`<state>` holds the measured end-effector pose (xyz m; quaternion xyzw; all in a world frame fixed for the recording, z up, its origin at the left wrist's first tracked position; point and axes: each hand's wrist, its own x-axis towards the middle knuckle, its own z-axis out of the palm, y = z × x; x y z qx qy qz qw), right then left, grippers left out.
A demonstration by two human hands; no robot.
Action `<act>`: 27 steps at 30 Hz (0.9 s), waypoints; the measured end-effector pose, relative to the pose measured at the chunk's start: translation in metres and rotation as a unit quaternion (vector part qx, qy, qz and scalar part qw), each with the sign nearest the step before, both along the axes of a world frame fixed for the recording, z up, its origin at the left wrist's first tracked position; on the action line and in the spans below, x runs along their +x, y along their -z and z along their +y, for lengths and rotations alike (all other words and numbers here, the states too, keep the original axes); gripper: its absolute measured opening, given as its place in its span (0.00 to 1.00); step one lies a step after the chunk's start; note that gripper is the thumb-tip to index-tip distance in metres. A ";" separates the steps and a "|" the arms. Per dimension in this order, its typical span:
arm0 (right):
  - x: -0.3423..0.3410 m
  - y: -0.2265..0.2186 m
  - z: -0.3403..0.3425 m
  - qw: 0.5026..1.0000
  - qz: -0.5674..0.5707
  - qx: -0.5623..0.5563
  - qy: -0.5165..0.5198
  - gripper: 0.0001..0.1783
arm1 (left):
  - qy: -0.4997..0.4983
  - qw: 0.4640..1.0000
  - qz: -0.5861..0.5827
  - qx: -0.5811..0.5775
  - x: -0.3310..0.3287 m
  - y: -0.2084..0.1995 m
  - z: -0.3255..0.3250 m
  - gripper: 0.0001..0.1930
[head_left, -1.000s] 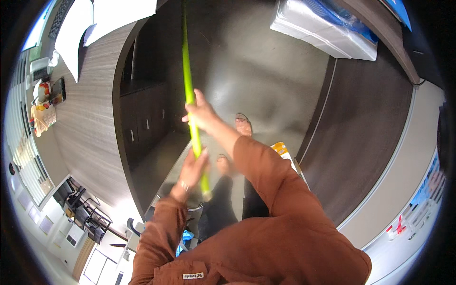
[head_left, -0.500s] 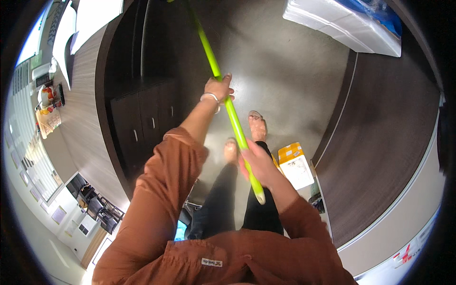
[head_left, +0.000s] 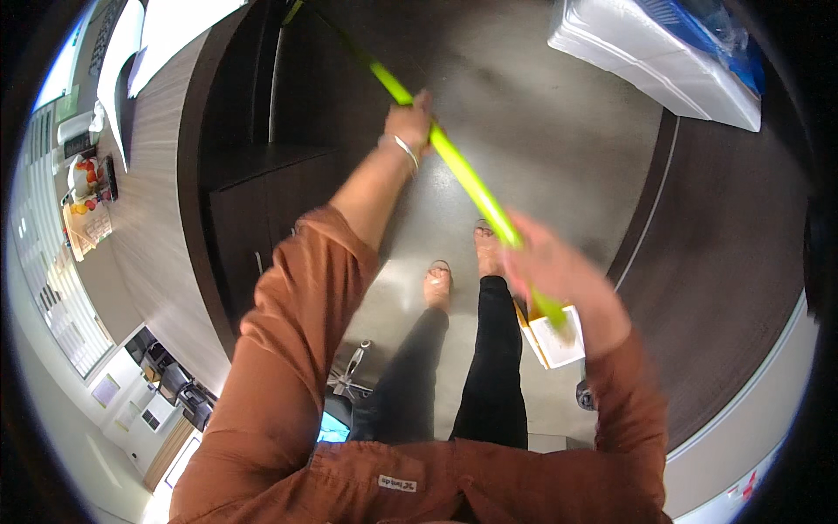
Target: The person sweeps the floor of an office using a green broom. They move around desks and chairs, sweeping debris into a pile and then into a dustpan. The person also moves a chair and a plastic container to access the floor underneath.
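A long lime-green pole (head_left: 471, 182), like a broom or mop handle, slants from the dark upper left down to the lower right. My left hand (head_left: 408, 120), with a pale band on the wrist, is wrapped around its middle. Blurred by motion, my right hand (head_left: 554, 266) grips it near the lower end, which sticks out below the fingers. Shadow beside the dark cabinet (head_left: 271, 210) hides most of the pole's far end; a small green bit shows at the top edge.
A white foam box (head_left: 646, 57) with blue plastic (head_left: 711, 35) stands at the upper right. A small white-and-yellow box (head_left: 556, 342) lies below my right hand. To the left runs a wood-grain counter (head_left: 157, 175); a wheeled chair base (head_left: 351, 371) sits by my leg.
Both hands stay on the pole. Its lower end has swung right and up with my right hand, so it slants more. My left hand has moved slightly up, and my feet have shifted.
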<state>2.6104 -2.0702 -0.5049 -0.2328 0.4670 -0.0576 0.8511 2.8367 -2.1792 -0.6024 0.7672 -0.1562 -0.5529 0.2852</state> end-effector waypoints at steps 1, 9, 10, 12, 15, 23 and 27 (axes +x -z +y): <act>0.013 0.016 -0.041 0.995 -0.025 -0.094 -0.024 0.25 | 0.006 1.000 0.004 -0.009 -0.003 -0.010 -0.022 0.18; 0.014 0.030 -0.100 0.988 -0.103 0.040 0.111 0.19 | 0.083 0.995 -0.035 0.037 0.011 0.026 -0.108 0.14; 0.013 0.020 -0.075 0.988 -0.090 0.022 0.122 0.20 | 0.085 0.994 -0.045 0.060 0.016 0.029 -0.101 0.14; 0.004 -0.015 -0.014 0.987 -0.044 0.068 0.142 0.18 | 0.110 0.988 -0.061 0.089 0.038 0.040 -0.086 0.15; -0.037 -0.076 0.082 0.987 -0.024 0.144 0.063 0.23 | -0.025 0.995 0.016 0.100 0.050 0.068 -0.042 0.13; -0.037 -0.041 0.038 0.988 0.047 0.148 0.009 0.17 | -0.048 0.998 -0.020 0.046 0.073 0.076 -0.032 0.11; 0.002 -0.008 0.009 0.998 -0.026 0.053 0.001 0.09 | -0.019 0.982 -0.152 0.108 0.085 0.070 -0.045 0.13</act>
